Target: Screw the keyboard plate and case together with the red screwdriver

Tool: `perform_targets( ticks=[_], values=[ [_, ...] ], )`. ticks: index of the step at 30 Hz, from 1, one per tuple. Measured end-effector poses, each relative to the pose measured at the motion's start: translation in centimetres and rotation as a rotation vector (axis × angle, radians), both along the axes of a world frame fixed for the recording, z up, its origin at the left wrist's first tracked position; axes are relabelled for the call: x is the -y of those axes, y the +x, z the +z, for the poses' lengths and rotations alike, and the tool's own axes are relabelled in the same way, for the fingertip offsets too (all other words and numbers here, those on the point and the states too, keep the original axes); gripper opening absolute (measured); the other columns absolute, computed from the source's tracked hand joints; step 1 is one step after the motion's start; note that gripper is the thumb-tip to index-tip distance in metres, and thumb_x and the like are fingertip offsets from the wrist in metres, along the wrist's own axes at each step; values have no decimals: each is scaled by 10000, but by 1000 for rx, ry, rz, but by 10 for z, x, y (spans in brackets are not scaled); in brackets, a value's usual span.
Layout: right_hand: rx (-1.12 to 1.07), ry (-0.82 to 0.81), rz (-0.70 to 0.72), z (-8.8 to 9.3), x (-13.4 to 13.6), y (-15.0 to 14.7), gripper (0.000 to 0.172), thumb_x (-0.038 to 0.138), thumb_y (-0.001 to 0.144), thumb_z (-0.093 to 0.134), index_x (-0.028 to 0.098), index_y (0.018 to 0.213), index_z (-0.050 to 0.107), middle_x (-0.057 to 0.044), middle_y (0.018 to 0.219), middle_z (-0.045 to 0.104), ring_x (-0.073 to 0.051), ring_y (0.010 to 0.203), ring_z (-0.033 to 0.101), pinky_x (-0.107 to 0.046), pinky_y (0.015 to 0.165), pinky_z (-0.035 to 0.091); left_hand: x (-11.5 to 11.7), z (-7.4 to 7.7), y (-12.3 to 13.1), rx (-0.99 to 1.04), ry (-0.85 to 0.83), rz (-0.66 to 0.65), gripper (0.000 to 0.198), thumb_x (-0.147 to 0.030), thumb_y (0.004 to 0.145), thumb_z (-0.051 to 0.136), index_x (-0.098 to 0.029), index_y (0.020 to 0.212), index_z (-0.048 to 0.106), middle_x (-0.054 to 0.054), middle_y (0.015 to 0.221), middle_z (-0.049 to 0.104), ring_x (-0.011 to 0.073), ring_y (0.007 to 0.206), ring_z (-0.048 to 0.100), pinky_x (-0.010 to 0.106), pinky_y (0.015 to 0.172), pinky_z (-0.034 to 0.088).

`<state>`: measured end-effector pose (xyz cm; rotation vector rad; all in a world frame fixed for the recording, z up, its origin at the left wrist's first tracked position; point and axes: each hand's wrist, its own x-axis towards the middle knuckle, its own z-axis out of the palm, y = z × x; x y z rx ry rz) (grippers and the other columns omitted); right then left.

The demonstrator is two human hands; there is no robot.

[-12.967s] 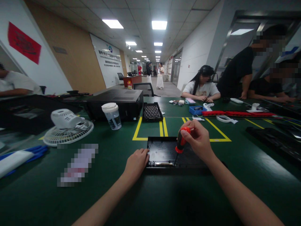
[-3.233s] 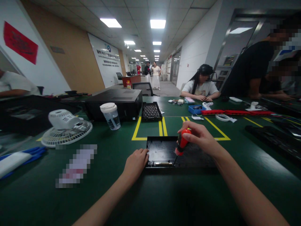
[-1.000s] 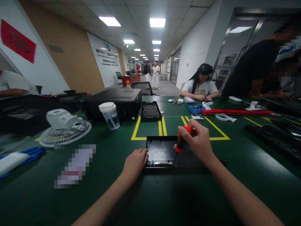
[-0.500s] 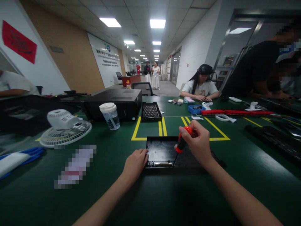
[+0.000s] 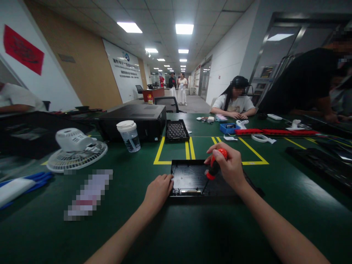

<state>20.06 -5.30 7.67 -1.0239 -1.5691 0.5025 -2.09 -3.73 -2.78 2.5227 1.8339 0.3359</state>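
Observation:
A shallow black plastic casing lies on the green table in front of me, its inner side up. My left hand grips its left edge, fingers bent over the rim and the thumb mostly hidden. My right hand is closed around a red and black screwdriver, held tilted with its shaft pointing down. The tip meets the casing near its front wall, just right of a thin light-coloured strip. Whether a screw sits under the tip is too small to tell.
A lidded clear cup, a white fan and blue-white gloves are on the left. Behind stand a large black box and a black tray. A blue bin and tape roll lie right, beyond them a seated person.
My right hand has shifted its fingers on the screwdriver handle, the index finger now stretched further left. The tip stays at the same spot. The left hand and casing have not moved.

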Motion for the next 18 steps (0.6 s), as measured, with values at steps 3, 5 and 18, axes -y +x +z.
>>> perform_targets(
  ticks=[3, 5, 18],
  values=[
    [31, 28, 2, 0, -1, 3, 212, 322, 820, 480, 149, 781, 597, -24, 598, 591, -163, 567, 598, -279, 548, 475, 0, 0, 0, 3, 0, -11, 315, -311, 887, 325, -226, 1099, 542, 48, 1027, 606, 165, 913, 565, 271, 731, 468],
    [-24, -5, 87, 0, -1, 2, 217, 316, 813, 489, 144, 834, 619, -38, 642, 618, -171, 607, 616, -290, 577, 490, 0, 1, 1, -2, -3, -14, 316, -305, 888, 323, -225, 1103, 541, 51, 1033, 605, 167, 924, 563, 276, 750, 464],
    [-506, -268, 646, -5, -7, -6, 186, 264, 755, 536, 183, 919, 572, -37, 834, 669, -141, 517, 616, -266, 457, 480, 0, -1, 1, -1, 2, -13, 308, -309, 888, 325, -231, 1094, 540, 49, 1029, 603, 168, 925, 559, 272, 737, 458]
  ],
)
